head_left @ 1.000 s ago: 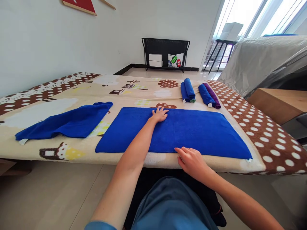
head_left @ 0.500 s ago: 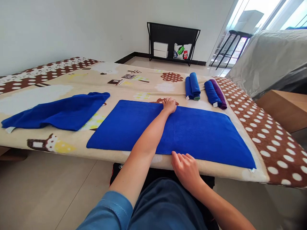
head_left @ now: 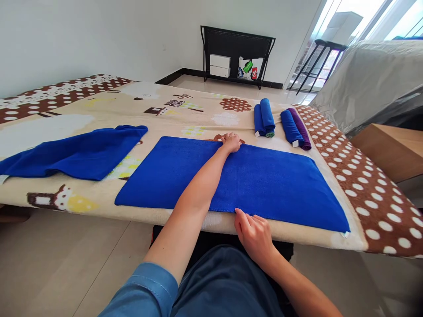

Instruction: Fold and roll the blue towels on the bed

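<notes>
A blue towel (head_left: 271, 180) lies spread flat on the patterned blanket (head_left: 185, 119) in front of me. My left hand (head_left: 231, 142) reaches across it and curls its fingers over the middle of the far edge. My right hand (head_left: 254, 233) rests at the near edge, fingers bent and pinching the hem. A second blue towel (head_left: 76, 152) lies loosely folded to the left.
Rolled towels sit at the far right of the blanket: two blue rolls (head_left: 264, 116), another blue roll (head_left: 291, 127) and a purple roll (head_left: 300, 128). A black rack (head_left: 236, 53) stands by the wall. A wooden table (head_left: 390, 147) and a covered sofa (head_left: 370, 83) are on the right.
My left hand slid from flat on the towel to its far edge and curled its fingers. My right hand drew back to the near hem and closed. The view shifted slightly.
</notes>
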{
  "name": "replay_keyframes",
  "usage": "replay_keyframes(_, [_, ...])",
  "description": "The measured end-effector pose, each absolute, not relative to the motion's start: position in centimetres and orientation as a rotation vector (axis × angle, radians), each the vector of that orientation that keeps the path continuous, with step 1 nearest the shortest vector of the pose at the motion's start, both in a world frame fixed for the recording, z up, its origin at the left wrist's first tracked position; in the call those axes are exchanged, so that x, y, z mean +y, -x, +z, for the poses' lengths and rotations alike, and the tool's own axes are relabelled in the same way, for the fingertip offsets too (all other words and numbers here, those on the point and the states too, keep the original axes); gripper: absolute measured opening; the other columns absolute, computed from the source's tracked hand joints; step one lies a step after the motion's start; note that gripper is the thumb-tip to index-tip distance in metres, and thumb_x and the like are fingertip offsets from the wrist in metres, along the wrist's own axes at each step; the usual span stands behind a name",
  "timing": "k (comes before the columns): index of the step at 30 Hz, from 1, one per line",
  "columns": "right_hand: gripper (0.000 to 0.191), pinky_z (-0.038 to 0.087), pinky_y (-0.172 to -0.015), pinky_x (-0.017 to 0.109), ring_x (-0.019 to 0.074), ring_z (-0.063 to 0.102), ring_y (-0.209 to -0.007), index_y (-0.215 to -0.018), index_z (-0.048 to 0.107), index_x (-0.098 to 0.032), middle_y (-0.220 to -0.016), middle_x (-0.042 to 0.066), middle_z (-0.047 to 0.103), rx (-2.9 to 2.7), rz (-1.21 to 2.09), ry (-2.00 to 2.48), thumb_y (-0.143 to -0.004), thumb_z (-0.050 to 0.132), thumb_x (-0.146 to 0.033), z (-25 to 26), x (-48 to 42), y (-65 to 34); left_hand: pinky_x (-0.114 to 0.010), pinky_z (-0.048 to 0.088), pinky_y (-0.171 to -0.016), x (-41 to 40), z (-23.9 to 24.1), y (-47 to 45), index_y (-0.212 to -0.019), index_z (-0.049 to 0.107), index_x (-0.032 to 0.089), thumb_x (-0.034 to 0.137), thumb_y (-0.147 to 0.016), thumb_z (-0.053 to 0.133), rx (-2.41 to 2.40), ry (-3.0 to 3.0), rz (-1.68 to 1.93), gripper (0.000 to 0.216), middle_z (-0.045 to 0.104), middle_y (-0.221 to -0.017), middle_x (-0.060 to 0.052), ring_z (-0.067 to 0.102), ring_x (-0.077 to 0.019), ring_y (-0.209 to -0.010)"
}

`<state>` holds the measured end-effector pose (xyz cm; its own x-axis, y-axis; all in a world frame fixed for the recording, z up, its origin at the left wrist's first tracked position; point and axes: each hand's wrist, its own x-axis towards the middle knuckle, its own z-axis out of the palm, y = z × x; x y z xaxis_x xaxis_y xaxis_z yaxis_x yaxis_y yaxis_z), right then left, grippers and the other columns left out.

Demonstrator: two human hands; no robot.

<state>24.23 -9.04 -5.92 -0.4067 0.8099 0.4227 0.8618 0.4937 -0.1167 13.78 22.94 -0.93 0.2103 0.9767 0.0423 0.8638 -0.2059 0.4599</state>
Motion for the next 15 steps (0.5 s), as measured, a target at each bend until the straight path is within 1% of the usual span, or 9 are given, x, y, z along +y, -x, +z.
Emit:
replay_keyframes(2, [0.029,0.042,-0.053,0.031,0.0126,0.059,-0.051,-0.116,0.067,-0.019,-0.064,0.002,0.066,-2.234,-0.21,1.307,-0.101,0.042,-0.016,-5.6,-9.2,-24.1,-0.053,0.027,-0.115,22.6,-0.3,-13.7,-0.11,0.063,0.018,0.027,-0.094,0.055,1.714,-2.137,0.527,0.019,0.049,-0.143,-0.015,0.034,-0.0333,-0.14])
replay_keyframes(4, [0.027,0.042,-0.052,0.029,0.0099,0.056,-0.048,-0.118,0.065,-0.018,-0.062,-0.001,0.064,-2.115,-0.266,1.174,-0.098,0.048,-0.013,-4.8,-9.3,-23.9,-0.052,0.028,-0.114,22.4,0.6,-13.5,-0.107,0.062,0.02,0.026,-0.095,0.054,1.711,-2.115,0.6,0.016,0.051,-0.142,-0.013,0.037,-0.0326,-0.138])
replay_keyframes(7, [0.034,0.044,-0.054,0.025,0.0072,0.055,-0.049,-0.123,0.061,-0.014,-0.061,-0.004,0.062,-1.963,-0.326,0.988,-0.091,0.058,-0.005,-2.5,-9.5,-23.7,-0.052,0.032,-0.111,22.2,2.8,-12.7,-0.102,0.06,0.022,0.024,-0.095,0.053,1.718,-2.068,0.733,0.01,0.054,-0.137,-0.012,0.042,-0.0323,-0.135])
replay_keyframes(9, [0.037,0.048,-0.058,0.024,0.0069,0.059,-0.052,-0.122,0.062,-0.014,-0.066,-0.004,0.066,-1.919,-0.349,0.926,-0.087,0.063,-0.002,-0.3,-9.7,-23.9,-0.051,0.035,-0.108,22.2,5.0,-11.6,-0.099,0.058,0.022,0.022,-0.096,0.052,1.714,-2.028,0.824,0.007,0.06,-0.126,-0.012,0.049,-0.0313,-0.128])
replay_keyframes(12, [0.031,0.052,-0.065,0.022,0.007,0.063,-0.057,-0.113,0.067,-0.018,-0.07,-0.004,0.07,-1.863,-0.433,0.942,-0.085,0.068,-0.004,4.0,-9.7,-25.1,-0.043,0.043,-0.101,22.1,9.0,-9.4,-0.099,0.056,0.021,0.02,-0.099,0.047,1.68,-1.997,0.961,0.009,0.065,-0.112,-0.009,0.059,-0.0242,-0.111])
replay_keyframes(15, [0.021,0.051,-0.061,0.021,0.0063,0.063,-0.055,-0.104,0.074,-0.023,-0.071,-0.004,0.071,-1.715,-0.547,1.107,-0.086,0.07,-0.013,9.1,-8.5,-27.5,-0.033,0.047,-0.092,21.2,13.7,-7.0,-0.094,0.055,0.02,0.017,-0.099,0.05,1.556,-1.836,1.3,0.007,0.065,-0.101,-0.004,0.06,-0.0173,-0.098])
